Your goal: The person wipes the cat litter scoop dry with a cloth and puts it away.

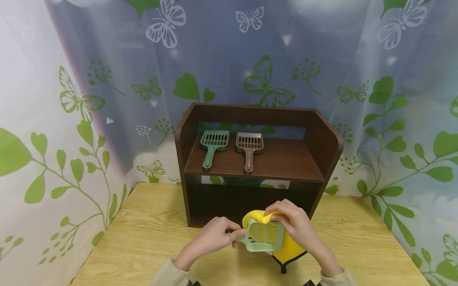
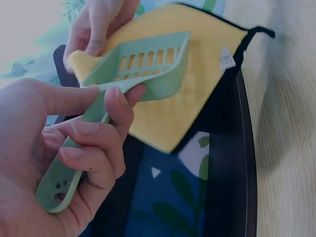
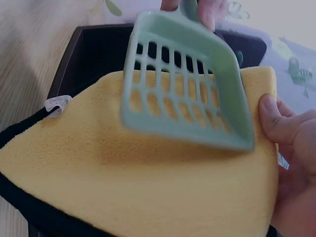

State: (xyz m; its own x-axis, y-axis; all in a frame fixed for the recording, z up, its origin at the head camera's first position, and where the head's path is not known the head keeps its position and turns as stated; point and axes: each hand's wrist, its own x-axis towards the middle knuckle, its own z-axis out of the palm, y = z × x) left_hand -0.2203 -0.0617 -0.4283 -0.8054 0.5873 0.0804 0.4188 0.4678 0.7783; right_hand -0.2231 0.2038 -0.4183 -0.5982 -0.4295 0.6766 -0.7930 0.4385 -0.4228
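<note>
A light green slotted litter scoop [image 1: 262,237] is held by its handle in my left hand [image 1: 217,237]; the left wrist view shows thumb and fingers curled round that handle [image 2: 74,148]. My right hand [image 1: 291,222] pinches the edge of a yellow cloth [image 3: 113,148] with black trim and a small white tag [image 3: 58,104]. The cloth hangs behind and under the scoop's slotted basket, and a fold of it [image 1: 255,216] laps over the far side wall of the scoop. In the right wrist view the thumb [image 3: 276,118] presses on the cloth.
Behind the hands stands a dark brown two-tier shelf [image 1: 293,159] on a light wooden table [image 1: 150,222]. Its upper board carries a dark green scoop [image 1: 216,143] and a grey-brown scoop [image 1: 249,147]. A curtain with butterflies and leaves [image 1: 222,51] surrounds the table.
</note>
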